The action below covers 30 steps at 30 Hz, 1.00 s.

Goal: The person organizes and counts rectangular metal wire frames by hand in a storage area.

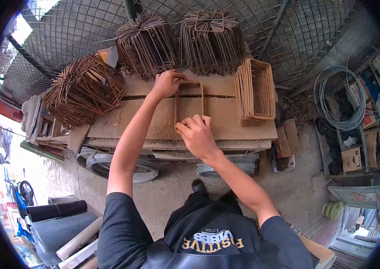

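A rusty rectangular wire frame [203, 101] lies at the middle of the wooden table [143, 119]. At its far left corner my left hand [167, 84] is closed, with the fingertips on the wire. My right hand [195, 134] has its fingers closed round the near end of the same frame. To the right is a stack of similar rectangular frames [255, 92]. Beyond my hands stand two large bundles of rusty frames, one at the back left [146, 47] and one at the back middle [211, 42]. Another bundle [82, 89] leans at the table's left end.
Wire mesh fencing [78, 27] rises behind the table. Coils of wire [140, 170] lie under its front edge. On the right, a big wire coil [340, 98] hangs by shelves with cardboard boxes [353, 158]. Rolls of mesh [66, 228] lie at the lower left.
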Tool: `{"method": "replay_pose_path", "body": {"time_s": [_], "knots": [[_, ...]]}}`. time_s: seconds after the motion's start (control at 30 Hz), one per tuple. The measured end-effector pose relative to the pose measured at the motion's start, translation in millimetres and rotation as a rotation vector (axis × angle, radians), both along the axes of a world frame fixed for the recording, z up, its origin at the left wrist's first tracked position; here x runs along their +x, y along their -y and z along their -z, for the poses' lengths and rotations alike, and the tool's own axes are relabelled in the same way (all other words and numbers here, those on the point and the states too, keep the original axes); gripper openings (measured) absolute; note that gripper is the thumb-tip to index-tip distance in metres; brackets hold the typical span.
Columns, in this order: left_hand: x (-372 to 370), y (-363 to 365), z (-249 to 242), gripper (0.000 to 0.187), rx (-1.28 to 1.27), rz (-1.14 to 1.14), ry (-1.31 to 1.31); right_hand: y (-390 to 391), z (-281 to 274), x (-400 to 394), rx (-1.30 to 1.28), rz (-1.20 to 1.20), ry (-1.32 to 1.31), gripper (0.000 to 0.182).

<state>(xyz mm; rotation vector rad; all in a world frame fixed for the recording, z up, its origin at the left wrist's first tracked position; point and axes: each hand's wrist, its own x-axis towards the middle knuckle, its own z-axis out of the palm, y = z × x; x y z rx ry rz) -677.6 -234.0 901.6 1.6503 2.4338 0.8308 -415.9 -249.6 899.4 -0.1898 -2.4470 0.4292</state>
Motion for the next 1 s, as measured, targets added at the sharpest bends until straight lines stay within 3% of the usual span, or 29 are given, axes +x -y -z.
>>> {"method": "replay_pose_path", "body": {"time_s": [0.33, 0.63, 0.8, 0.87, 1.0], "knots": [[2, 7, 12, 0.025, 0.011, -0.062, -0.023, 4, 0, 4, -0.082, -0.027, 0.065, 0.018], [6, 42, 3, 0.035, 0.087, -0.144, 0.131, -17, -1, 48, -0.162, 0.185, 0.073, 0.031], [55, 92, 4, 0.036, 0.113, -0.245, 0.300, -25, 8, 56, -0.191, 0.193, 0.081, 0.022], [76, 114, 4, 0.039, -0.003, -0.209, 0.430, -26, 10, 56, -0.181, 0.173, 0.070, 0.017], [123, 128, -9, 0.037, -0.032, -0.308, 0.309, -29, 14, 55, -0.175, 0.148, 0.048, 0.014]]}}
